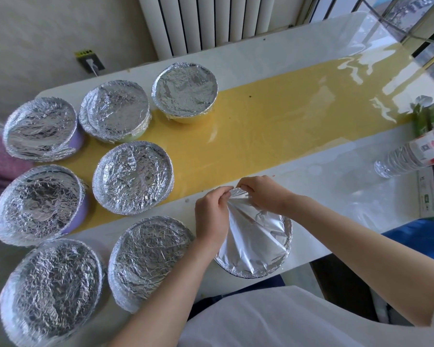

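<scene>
At the near edge of the table (336,196), right in front of the person, sits a bowl (287,244) with a foil sheet (253,241) over it. The foil is crimped round the near rim but pulled up into a smooth peak at the far side. Both hands meet at that peak: the left hand (212,214) and the right hand (258,194) each pinch the foil's far edge between thumb and curled fingers, knuckles almost touching. Seven foil-covered bowls (133,177) crowd the table's left end, some on the yellow strip (273,126) that runs down the middle. A clear water bottle (406,156) lies on its side at the right edge, a green carton (431,118) just beyond it.
</scene>
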{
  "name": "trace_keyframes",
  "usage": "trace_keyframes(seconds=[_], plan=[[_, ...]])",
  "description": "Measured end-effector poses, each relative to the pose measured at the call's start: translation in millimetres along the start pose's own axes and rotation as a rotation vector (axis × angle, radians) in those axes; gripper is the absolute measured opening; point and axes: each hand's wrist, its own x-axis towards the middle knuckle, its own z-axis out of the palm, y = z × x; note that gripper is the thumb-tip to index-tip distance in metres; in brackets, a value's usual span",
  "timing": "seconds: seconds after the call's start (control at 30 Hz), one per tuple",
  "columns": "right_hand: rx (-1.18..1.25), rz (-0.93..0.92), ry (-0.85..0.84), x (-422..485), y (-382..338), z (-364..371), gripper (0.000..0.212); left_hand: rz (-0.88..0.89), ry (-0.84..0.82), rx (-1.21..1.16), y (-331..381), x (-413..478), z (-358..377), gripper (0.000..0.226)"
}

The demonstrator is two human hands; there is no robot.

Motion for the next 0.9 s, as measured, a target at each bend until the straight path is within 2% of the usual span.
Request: trace_keyframes(seconds=[0.13,0.33,0.5,0.9], plan=[[-0.007,-0.052,0.014,-6.2,0.9,1.5,0.038,-0.012,-0.002,-0.028,0.3,0.7,-2.3,0.016],[-0.074,-0.076,0.088,-7.3,7.3,14.4,0.037,0.052,0.010,0.012,-3.0,-1.9,-2.9,0.003],[-0.022,-0.050,0.170,-13.2,15.6,17.5,0.042,0.087,0.060,0.077,-7.1,-4.5,-3.9,0.005],[-0.133,-0.083,0.103,-0.7,6.6,15.9,0.034,0.064,0.040,0.074,-7.3,-5.5,2.7,0.008]])
